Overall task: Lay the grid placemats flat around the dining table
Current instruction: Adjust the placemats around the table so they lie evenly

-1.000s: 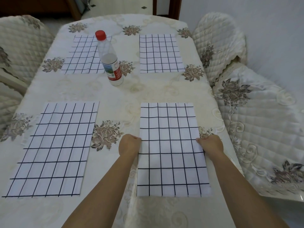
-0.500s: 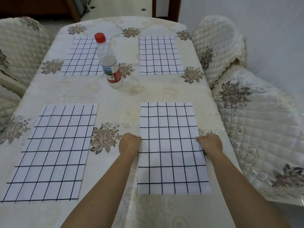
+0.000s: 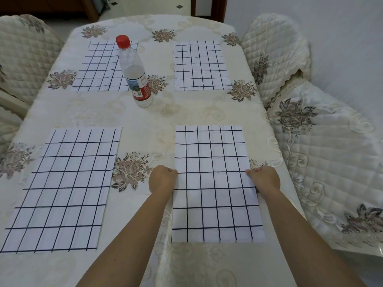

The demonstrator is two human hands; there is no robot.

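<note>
Several white placemats with a dark grid lie flat on the cream floral tablecloth [image 3: 145, 119]. The near right placemat [image 3: 215, 183] is between my hands. My left hand [image 3: 162, 179] is closed and pinches its left edge. On the opposite edge, my right hand [image 3: 263, 178] is closed in the same pinch. The near left placemat [image 3: 62, 189] lies flat by itself. At the far end lie the far left placemat [image 3: 101, 67] and the far right placemat [image 3: 200, 66].
A clear plastic water bottle [image 3: 134, 73] with a red cap stands upright beside the far left placemat, overlapping its right edge in view. Quilted covered chairs stand along the right side [image 3: 275, 54] and the left side [image 3: 22, 52]. The table's right edge runs close to my right hand.
The hands stay pinched on the near right placemat's edges. The view has shifted slightly, and the placemat sits about where it was.
</note>
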